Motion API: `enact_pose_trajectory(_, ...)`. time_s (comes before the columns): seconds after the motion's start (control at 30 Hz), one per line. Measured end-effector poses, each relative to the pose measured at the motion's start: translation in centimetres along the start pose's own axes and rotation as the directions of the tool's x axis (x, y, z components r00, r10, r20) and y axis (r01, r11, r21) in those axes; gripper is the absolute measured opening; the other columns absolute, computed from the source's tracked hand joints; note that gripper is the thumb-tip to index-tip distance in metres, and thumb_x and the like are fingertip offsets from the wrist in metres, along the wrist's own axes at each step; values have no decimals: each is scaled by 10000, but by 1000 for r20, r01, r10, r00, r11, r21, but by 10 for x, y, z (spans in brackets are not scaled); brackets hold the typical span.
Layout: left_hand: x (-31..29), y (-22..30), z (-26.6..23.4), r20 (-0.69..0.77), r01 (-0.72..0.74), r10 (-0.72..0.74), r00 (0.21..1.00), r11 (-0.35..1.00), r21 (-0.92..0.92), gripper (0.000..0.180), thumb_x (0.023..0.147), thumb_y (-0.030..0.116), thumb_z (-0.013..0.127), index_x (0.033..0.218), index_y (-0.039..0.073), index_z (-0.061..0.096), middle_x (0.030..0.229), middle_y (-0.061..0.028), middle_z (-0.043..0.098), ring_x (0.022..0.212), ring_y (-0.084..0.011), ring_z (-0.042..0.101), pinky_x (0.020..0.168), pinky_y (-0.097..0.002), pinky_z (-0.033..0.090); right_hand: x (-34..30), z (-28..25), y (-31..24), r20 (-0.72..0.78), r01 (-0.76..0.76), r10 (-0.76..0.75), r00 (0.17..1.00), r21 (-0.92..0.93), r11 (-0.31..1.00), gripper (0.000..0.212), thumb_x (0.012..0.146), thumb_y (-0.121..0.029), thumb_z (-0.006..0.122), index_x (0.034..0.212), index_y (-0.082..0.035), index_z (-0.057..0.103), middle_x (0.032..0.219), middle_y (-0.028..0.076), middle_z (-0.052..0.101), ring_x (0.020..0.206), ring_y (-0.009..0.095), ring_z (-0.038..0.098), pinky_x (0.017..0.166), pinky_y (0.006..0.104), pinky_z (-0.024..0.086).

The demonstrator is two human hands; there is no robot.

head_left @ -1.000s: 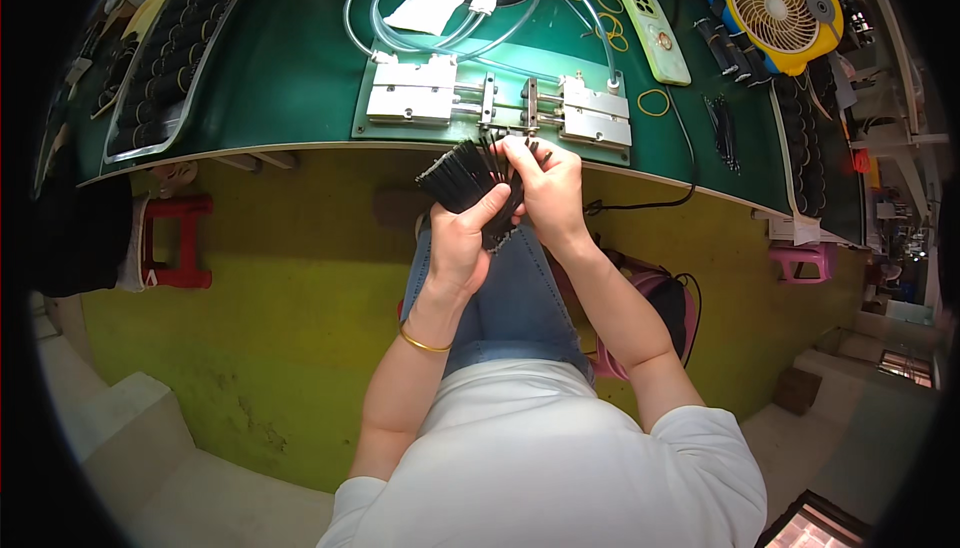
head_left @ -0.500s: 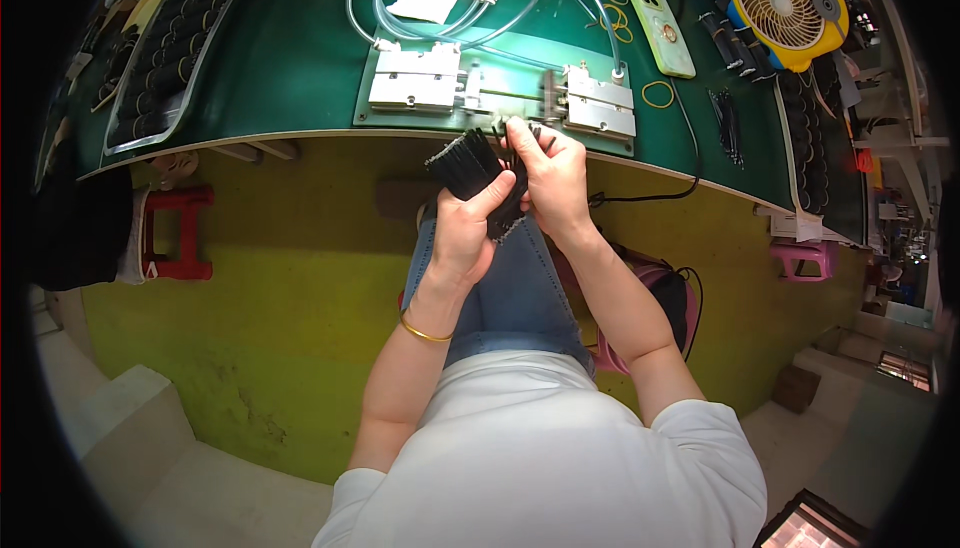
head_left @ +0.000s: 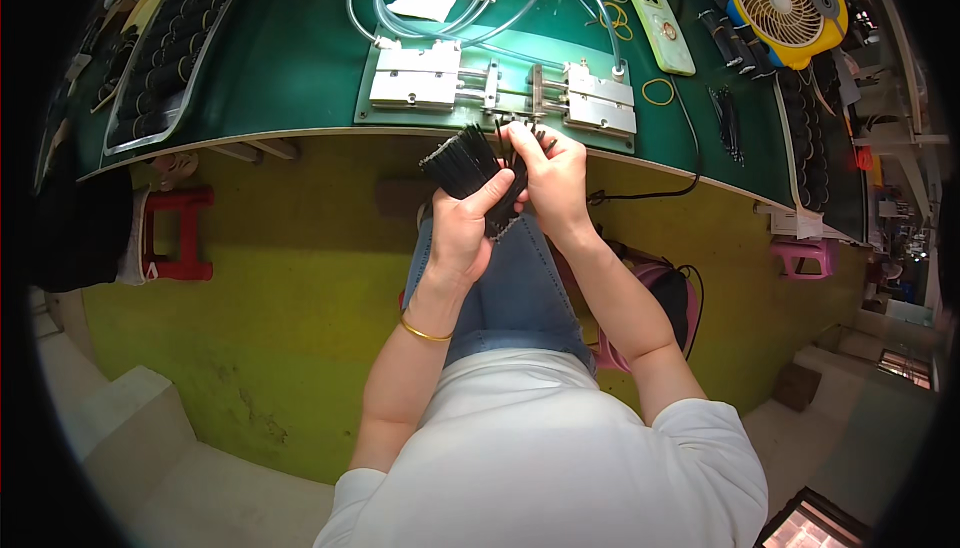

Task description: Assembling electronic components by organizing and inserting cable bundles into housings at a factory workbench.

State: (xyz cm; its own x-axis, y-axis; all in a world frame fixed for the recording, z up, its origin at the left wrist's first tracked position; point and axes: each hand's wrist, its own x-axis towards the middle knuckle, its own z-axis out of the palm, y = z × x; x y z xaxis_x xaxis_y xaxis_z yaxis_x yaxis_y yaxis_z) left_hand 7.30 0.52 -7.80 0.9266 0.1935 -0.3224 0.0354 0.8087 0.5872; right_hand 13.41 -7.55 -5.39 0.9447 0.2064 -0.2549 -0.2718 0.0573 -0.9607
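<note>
A thick bundle of thin black wire-like strands [head_left: 462, 164] with light tips is gripped in my left hand [head_left: 466, 223], its thumb pressed across the strands. My right hand [head_left: 552, 178] meets it on the right side, thumb and forefinger pinched on a few strands [head_left: 515, 156] that stand apart from the bundle. Just beyond my fingertips is a fixture on the green bench, with a left silver cylinder block [head_left: 412, 78] and a right silver cylinder block [head_left: 598, 100]. Between them, two small upright plates [head_left: 537, 90] face each other across a narrow gap.
Clear air tubes [head_left: 375, 8] run behind the fixture. A phone [head_left: 660, 30], a yellow rubber band [head_left: 657, 94], black strands [head_left: 727, 126] and a yellow fan [head_left: 782, 3] lie to the right. At the left is a tray [head_left: 165, 128] of black bundles. A red stool [head_left: 185, 233] stands below.
The fixture's two small plates have moved toward each other, narrowing the gap. My hands have barely moved; the bundle has shifted slightly left.
</note>
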Motion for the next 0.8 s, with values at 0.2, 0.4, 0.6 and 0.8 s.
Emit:
enact_pose_trajectory(0.2,2,-1,2,8,-7,7,1000,1000,-17,106,789,-6,577,891,-23,554,772,-79,583,626,-153,570,570,-266,480,2,-1,-1,-4,-21,21,1000,9,1000,197,821,-193,574,780,-7,622,572,26,560,344,48,411,289,187,304)
enact_pose_trajectory(0.4,5,-3,3,23,-20,21,1000,1000,-15,97,787,-11,576,882,-13,553,767,-72,579,630,-151,570,572,-266,480,5,-3,1,13,-7,7,1000,30,1000,200,814,-197,586,750,-10,619,570,19,557,342,41,396,289,186,298)
enact_pose_trajectory(0.6,0,-1,2,8,5,-5,1000,1000,-18,88,779,-19,580,864,-8,557,755,-68,577,627,-149,570,567,-259,476,-1,-2,-1,25,21,-21,999,4,1000,198,819,-180,581,742,-3,623,556,8,539,344,35,386,293,182,302)
enact_pose_trajectory(0.8,-5,0,-6,55,31,-34,998,998,45,119,779,-7,584,892,-8,545,776,-64,566,623,-150,560,561,-257,477,-10,-1,1,28,65,-64,998,-33,997,206,830,-180,566,767,7,628,542,7,532,349,36,397,296,182,308)
